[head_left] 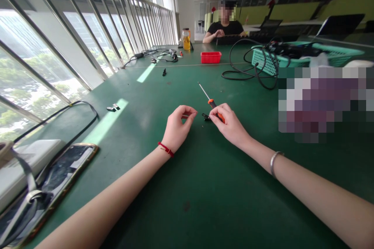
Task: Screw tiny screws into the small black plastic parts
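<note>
An orange and black screwdriver (pixel 213 104) rests in my right hand (pixel 229 124), its metal shaft pointing away to the upper left. The fingers of that hand are closed round the handle. Just left of its fingertips lies a small black part (pixel 205 116) on the green table (pixel 163 202); whether the fingers touch it I cannot tell. My left hand (pixel 179 126) is beside it on the left, thumb and forefinger brought together in a pinch. What the pinch holds, if anything, is too small to make out. A tiny light speck lies on the table just below the black part.
Small black pieces (pixel 113 107) lie to the left, another black piece (pixel 164 72) farther back. A red bin (pixel 210 57) and a bottle (pixel 186 39) stand behind. Cables spill from a teal basket (pixel 264 62) at right. A phone (pixel 67 175) lies near left. Across the table sits a person (pixel 233 27).
</note>
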A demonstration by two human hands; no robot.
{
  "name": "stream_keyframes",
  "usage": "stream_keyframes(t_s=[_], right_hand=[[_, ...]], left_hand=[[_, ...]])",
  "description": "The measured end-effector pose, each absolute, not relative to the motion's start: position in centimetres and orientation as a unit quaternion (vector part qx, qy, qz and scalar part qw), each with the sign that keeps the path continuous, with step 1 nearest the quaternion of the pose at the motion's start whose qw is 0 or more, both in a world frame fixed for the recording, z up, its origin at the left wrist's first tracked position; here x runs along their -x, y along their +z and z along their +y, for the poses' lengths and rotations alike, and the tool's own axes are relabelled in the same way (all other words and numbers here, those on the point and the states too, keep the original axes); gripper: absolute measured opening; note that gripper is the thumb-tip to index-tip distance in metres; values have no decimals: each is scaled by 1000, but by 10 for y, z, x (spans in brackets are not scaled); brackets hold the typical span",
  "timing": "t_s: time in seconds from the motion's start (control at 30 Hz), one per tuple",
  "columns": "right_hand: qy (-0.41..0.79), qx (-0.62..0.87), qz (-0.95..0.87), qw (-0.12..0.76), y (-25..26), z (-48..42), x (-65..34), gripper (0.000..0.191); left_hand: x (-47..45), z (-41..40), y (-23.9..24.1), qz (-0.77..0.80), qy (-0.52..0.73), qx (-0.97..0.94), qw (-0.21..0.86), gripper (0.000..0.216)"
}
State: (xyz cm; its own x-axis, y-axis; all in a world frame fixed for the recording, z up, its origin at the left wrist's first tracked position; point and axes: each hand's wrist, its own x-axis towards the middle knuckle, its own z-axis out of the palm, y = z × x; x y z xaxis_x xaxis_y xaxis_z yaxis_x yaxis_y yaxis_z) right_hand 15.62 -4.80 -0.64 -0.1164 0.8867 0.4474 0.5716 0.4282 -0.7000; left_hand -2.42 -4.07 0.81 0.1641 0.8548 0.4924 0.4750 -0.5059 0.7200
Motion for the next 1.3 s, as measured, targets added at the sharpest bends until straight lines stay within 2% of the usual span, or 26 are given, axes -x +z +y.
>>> stream_keyframes(t_s=[0.17, 0.63, 1.0, 1.3], right_hand=[[163, 488, -751, 413, -5, -53, -153, 9], [185, 478, -752, 415, -4, -54, -153, 8], [108, 463, -783, 400, -3, -55, -153, 7], [112, 463, -783, 401, -2, -56, -152, 7]], left_hand=[[17, -47, 6, 444, 453, -719, 284, 11], [17, -48, 4, 450, 448, -718, 286, 10], [17, -48, 4, 456, 459, -698, 305, 11], [15, -50, 5, 463, 463, -693, 301, 10]])
